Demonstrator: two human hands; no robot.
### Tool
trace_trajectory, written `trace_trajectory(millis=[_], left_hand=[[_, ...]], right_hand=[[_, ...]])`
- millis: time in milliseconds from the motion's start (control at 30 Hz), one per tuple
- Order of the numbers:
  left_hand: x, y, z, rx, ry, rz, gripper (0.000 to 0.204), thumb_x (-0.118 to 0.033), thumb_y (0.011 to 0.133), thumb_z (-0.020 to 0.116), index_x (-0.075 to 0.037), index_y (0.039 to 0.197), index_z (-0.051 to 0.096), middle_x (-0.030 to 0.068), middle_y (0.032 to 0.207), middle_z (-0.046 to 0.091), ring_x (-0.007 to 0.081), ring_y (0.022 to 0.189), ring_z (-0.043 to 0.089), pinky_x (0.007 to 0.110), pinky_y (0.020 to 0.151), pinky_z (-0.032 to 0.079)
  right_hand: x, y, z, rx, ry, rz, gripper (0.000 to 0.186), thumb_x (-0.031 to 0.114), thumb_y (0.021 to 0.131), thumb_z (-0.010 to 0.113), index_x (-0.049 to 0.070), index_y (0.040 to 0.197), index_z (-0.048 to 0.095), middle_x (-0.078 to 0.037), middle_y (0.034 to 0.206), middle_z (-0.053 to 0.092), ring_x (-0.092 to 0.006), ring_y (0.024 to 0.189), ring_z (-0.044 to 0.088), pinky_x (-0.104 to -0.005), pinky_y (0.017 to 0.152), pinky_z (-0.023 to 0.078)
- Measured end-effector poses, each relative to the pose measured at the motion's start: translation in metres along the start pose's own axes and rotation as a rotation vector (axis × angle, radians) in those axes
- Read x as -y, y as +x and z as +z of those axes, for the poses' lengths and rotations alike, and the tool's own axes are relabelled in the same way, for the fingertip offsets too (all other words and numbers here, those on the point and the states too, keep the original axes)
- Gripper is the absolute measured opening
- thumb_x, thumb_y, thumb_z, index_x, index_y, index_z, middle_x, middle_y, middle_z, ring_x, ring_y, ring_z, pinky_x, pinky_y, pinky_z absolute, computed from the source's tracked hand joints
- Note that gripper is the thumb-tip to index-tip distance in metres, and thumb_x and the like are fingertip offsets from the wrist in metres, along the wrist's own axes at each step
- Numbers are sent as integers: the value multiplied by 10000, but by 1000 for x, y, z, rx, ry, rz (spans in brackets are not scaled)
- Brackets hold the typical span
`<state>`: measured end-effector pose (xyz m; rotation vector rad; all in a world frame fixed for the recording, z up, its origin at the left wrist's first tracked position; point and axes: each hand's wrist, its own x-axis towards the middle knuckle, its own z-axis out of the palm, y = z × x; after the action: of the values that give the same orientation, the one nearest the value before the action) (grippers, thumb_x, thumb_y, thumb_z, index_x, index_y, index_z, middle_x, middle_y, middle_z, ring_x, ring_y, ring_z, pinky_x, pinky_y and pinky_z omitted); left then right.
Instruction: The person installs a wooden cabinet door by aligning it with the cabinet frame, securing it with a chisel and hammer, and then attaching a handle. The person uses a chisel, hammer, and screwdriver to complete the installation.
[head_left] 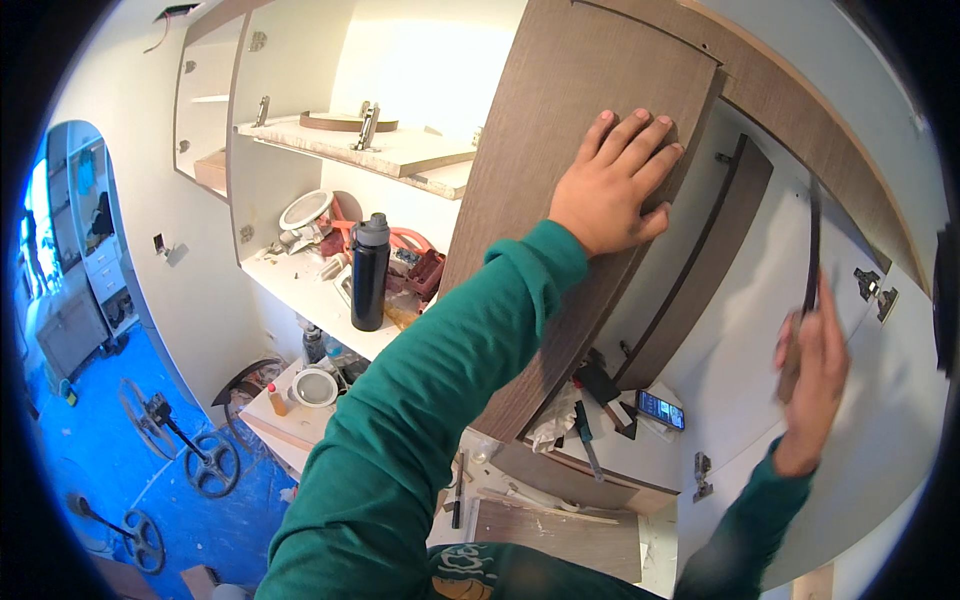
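My left hand (615, 185) rests flat, fingers apart, on a brown wood-grain panel (510, 300) beside an open cabinet. My right hand (810, 370), slightly blurred, grips a long, thin dark brown strip (813, 225) at the right, near the white inner door with metal hinges (872, 293). Behind that panel a narrow brown board (715, 230) stands in the recess. On the shelf below lie dark-handled tools (600, 390), a crumpled white cloth (550, 425) and a phone with lit screen (660, 408).
An open white cabinet (285, 175) holds boards (400, 150), a black bottle (370, 280) and cluttered fittings (310, 215). A counter (270, 425) with small items sits lower. Blue floor covering (170, 520) bears wheeled tools (210, 465). Offcuts (545, 530) lie below. An arched opening (80, 230) is left.
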<state>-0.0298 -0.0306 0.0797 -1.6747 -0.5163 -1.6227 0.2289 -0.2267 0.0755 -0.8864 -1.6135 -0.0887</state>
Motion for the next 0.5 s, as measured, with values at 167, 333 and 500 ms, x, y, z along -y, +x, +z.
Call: trace_trajectory(millis=[167, 333, 500], left_hand=[[-7, 12, 2, 33, 26, 15, 737, -374, 766, 723, -138, 1439, 539, 115, 1570, 433, 330, 1469, 369, 560, 1231, 239], [0, 8, -3, 108, 116, 48, 725, -424, 838, 666, -127, 1477, 498, 146, 1584, 409, 359, 1486, 332, 576, 1223, 212], [13, 42, -8, 83, 86, 76, 672, -405, 882, 647, -118, 1471, 496, 168, 1506, 470, 387, 1374, 428, 571, 1158, 283]], right_hand=[[-86, -132, -6, 17, 621, 454, 602, 510, 1010, 600, 0, 1329, 573, -63, 790, 610, -136, 579, 566, -263, 504, 465], [-138, -221, -3, 82, 682, 813, 577, 533, 993, 616, 0, 1213, 593, -62, 745, 596, -157, 524, 559, -283, 474, 470], [-142, -239, 6, 68, 778, 870, 555, 531, 1005, 594, 7, 1190, 594, -53, 715, 576, -164, 490, 549, -299, 453, 479]])
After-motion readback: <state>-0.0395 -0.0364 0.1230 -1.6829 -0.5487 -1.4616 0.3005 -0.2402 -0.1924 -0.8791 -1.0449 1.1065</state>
